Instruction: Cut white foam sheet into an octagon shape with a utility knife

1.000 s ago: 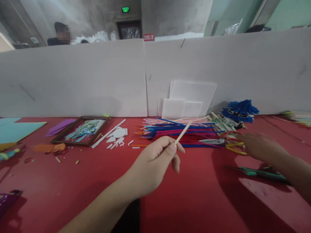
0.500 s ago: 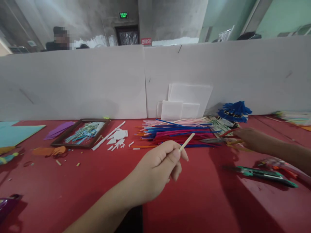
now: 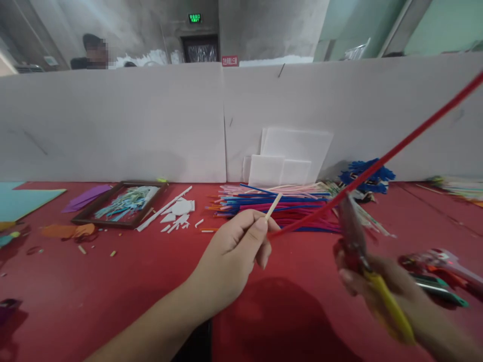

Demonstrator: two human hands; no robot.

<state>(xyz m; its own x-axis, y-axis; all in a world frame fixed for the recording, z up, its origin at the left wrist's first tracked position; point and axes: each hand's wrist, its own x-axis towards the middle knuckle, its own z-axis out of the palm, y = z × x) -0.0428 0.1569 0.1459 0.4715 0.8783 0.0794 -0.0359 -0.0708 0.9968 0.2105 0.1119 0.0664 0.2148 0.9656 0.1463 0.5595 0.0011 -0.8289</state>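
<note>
My left hand (image 3: 234, 251), in the middle of the view, pinches a short pale wooden stick (image 3: 273, 207) between thumb and index finger. A long red pipe cleaner (image 3: 392, 156) slants from beside those fingertips to the upper right edge; whether the left fingers also hold its lower end cannot be made out. On the right, my right hand (image 3: 381, 281), smeared by motion, is closed around pliers (image 3: 388, 304) with a yellow handle. Their blurred jaws point up and reach the pipe cleaner; I cannot tell whether they touch it.
Behind the hands lies a heap of coloured pipe cleaners (image 3: 241, 203). White foam scraps (image 3: 181, 208) and a brown frame (image 3: 101, 222) lie left of it. A green-black utility knife (image 3: 441, 289) rests at right, near a blue fringed model (image 3: 372, 176). White boards (image 3: 113, 125) stand behind.
My right hand has come from the far right of the heap nearer to me, with the pliers now pointing up. The long red pipe cleaner now crosses the view. My left hand has shifted slightly left.
</note>
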